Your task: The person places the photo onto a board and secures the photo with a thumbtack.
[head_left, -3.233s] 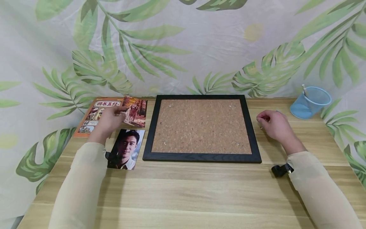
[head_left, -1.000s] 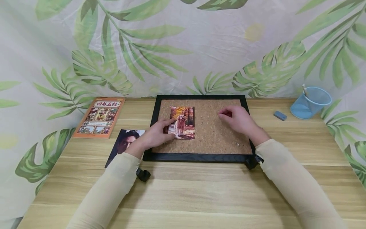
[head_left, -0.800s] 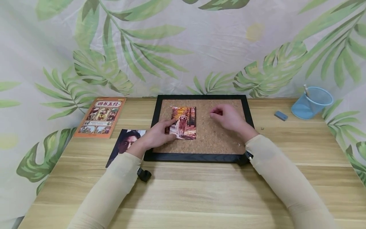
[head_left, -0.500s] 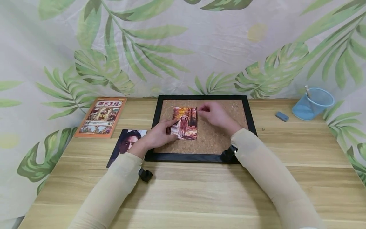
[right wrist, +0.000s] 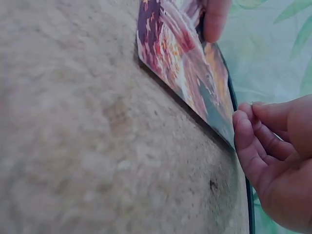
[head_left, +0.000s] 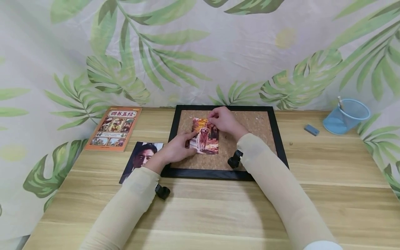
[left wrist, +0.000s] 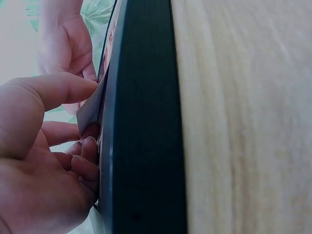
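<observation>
A photo of a golden dog (head_left: 203,140) lies over the left part of a cork board (head_left: 240,158) with a black frame. My left hand (head_left: 177,147) pinches the photo's left edge, and its lower corner (left wrist: 89,116) bends up between thumb and fingers in the left wrist view. My right hand (head_left: 224,119) is at the photo's top edge, thumb and fingertips together. A speck of what looks like a pushpin (right wrist: 251,104) shows between them in the right wrist view; the fingers hide the rest of it.
An orange booklet (head_left: 114,128) and a portrait photo (head_left: 143,156), partly covered by my left arm, lie left of the board. To the right are a small pin-like piece (head_left: 291,143), a blue eraser (head_left: 311,130) and a blue mesh pen cup (head_left: 339,121). A leaf-patterned cloth (head_left: 237,52) hangs behind.
The dog photo has come from beside the booklet onto the board in my left hand. My right hand has moved left from the table across the board to the photo's top edge.
</observation>
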Available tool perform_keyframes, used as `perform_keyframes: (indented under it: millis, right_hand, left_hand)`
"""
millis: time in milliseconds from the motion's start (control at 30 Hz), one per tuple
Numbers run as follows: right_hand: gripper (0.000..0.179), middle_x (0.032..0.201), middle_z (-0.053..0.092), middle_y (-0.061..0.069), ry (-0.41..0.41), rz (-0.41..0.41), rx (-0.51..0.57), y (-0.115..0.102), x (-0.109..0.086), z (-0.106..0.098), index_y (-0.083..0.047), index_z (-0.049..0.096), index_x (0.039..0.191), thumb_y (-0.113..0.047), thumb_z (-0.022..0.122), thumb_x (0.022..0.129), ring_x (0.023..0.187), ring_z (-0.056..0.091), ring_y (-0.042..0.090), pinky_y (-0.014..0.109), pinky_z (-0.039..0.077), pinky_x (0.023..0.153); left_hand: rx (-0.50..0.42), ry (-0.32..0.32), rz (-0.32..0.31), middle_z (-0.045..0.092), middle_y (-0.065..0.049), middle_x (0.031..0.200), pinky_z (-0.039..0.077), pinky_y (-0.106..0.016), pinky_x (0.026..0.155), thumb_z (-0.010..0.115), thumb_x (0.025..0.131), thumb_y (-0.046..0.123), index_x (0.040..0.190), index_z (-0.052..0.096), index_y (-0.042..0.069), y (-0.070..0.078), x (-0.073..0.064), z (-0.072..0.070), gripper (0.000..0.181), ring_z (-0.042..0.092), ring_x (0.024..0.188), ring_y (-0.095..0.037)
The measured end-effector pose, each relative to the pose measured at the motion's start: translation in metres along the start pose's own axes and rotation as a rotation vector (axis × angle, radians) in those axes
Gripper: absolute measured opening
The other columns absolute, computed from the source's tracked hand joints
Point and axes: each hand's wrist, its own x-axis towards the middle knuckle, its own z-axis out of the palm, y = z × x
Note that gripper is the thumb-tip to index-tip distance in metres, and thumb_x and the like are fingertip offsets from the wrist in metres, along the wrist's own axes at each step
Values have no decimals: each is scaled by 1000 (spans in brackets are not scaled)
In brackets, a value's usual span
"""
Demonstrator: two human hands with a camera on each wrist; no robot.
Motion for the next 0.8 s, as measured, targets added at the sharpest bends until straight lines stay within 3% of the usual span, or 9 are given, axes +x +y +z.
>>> perform_keyframes:
  millis: [333, 567, 800]
  right_hand:
    - [18, 93, 71, 10, -1, 30, -97, 0, 16, 7, 1, 76, 109, -10, 61, 108, 69, 62, 12, 22, 50, 61]
    - [19, 76, 64, 1, -17, 2, -196, -4, 22, 6, 1, 79, 103, -9, 62, 105, 57, 54, 7, 23, 46, 60]
    - [23, 75, 63, -2, -25, -2, -279, -4, 28, 6, -3, 80, 93, -12, 63, 105, 70, 55, 14, 25, 44, 70]
  left_hand:
    - [30, -2, 5, 50, -27, 157, 47, -53, 115, 72, 100, 19, 168, 36, 5, -1, 2, 1, 79, 55, 135, -37]
    - [33, -7, 14, 48, -29, 160, 43, -56, 122, 73, 100, 19, 167, 37, 3, 1, 3, 1, 78, 51, 144, -42]
    - [49, -4, 29, 46, -31, 161, 43, -54, 122, 71, 99, 21, 167, 37, 3, -4, 6, 3, 78, 50, 147, -44]
